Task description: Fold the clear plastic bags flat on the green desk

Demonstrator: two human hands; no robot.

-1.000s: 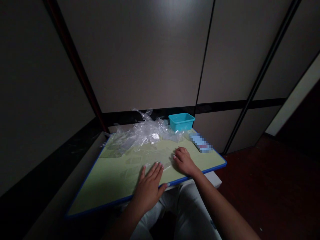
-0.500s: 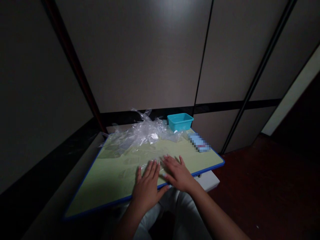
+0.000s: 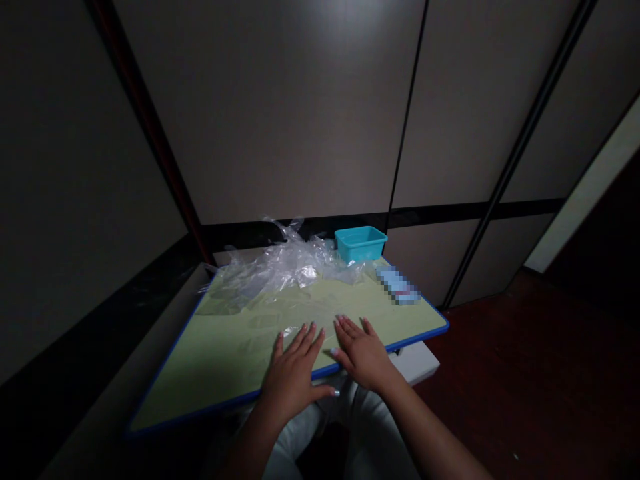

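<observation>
My left hand (image 3: 294, 372) lies palm down at the near edge of the yellow-green table (image 3: 200, 360), fingers spread and thumb out over the edge. To its right, my right hand (image 3: 364, 355) is also flat on the tabletop, fingers stretched out. A thin, clear plastic piece (image 3: 290, 331) shows faintly by the left fingertips; its outline is hard to make out, and I cannot tell how far it runs under the hands. Beyond them, a heap of crumpled clear plastic bags (image 3: 295, 263) covers the back of the table.
At the back right corner stands a turquoise plastic basket (image 3: 361, 245). A pixelated flat item (image 3: 397, 285) lies near the table's right edge. Large wardrobe-like panels (image 3: 300, 133) rise right behind the table. Below its right side is a white object (image 3: 417, 362).
My hands have moved slightly apart: the right one a little to the right, the left one a little to the left. The bags and basket have stayed put.
</observation>
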